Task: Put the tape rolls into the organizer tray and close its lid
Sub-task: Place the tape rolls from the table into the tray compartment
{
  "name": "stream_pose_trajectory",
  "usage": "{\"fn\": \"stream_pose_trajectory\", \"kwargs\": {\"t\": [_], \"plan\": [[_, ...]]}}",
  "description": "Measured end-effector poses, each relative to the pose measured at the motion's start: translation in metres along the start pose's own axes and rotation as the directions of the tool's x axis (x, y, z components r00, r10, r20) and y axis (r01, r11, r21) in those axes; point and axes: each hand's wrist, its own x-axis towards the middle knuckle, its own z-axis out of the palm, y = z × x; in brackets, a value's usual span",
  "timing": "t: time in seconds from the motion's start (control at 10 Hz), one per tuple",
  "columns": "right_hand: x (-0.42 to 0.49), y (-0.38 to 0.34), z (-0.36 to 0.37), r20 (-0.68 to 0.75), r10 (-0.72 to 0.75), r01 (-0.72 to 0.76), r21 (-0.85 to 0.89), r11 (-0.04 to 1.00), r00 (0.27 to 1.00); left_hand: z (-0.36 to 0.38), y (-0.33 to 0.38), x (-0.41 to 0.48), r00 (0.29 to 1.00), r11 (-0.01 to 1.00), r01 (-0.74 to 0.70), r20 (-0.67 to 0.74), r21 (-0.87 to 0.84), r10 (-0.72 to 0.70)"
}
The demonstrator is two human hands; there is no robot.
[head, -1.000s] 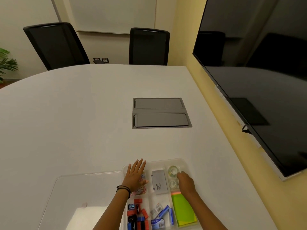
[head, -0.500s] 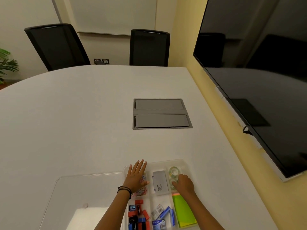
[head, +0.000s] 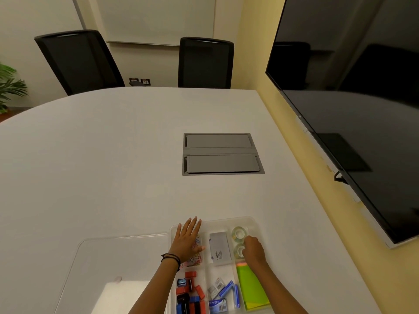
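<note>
In the head view, low in the frame right of centre, the clear organizer tray (head: 254, 223) is sitting on the white table (head: 113, 166). The left hand (head: 187, 242) is lying flat and open over the paper clips (head: 195, 260), steadying the tray and holding nothing. The right hand (head: 254, 251) is curling over the nearer tape roll (head: 238, 250), seating it behind the farther tape roll (head: 238, 233); its grip is hidden. Ideally it is pressing the roll flat, below the rim. The clear lid (head: 108, 264), lying lower left, is waiting.
</note>
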Motion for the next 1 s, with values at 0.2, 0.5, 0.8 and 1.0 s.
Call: {"fn": "stream_pose_trajectory", "kwargs": {"t": [0.2, 0.5, 0.8, 1.0], "plan": [[-0.0046, -0.0104, 0.0014, -0.058, -0.006, 0.006, -0.003, 1.000, 0.998, -0.0007, 0.0006, -0.0006, 1.000, 1.000, -0.001, -0.001, -0.006, 0.001], [-0.0036, -0.0118, 0.0005, -0.081, 0.002, 0.001, 0.036, 0.999, 0.997, -0.0003, 0.0000, -0.0002, 1.000, 1.000, -0.001, -0.005, 0.002, 0.001], [-0.0046, -0.0120, 0.0017, -0.088, 0.017, -0.011, 0.076, 0.997, 0.996, 0.0013, -0.0010, 0.0004, 1.000, 1.000, -0.004, -0.014, -0.021, 0.003], [-0.0065, -0.0106, -0.0010, -0.061, 0.006, -0.005, 0.017, 1.000, 0.998, 0.0008, 0.0001, 0.0006, 1.000, 1.000, 0.006, -0.010, -0.012, -0.006]]}}
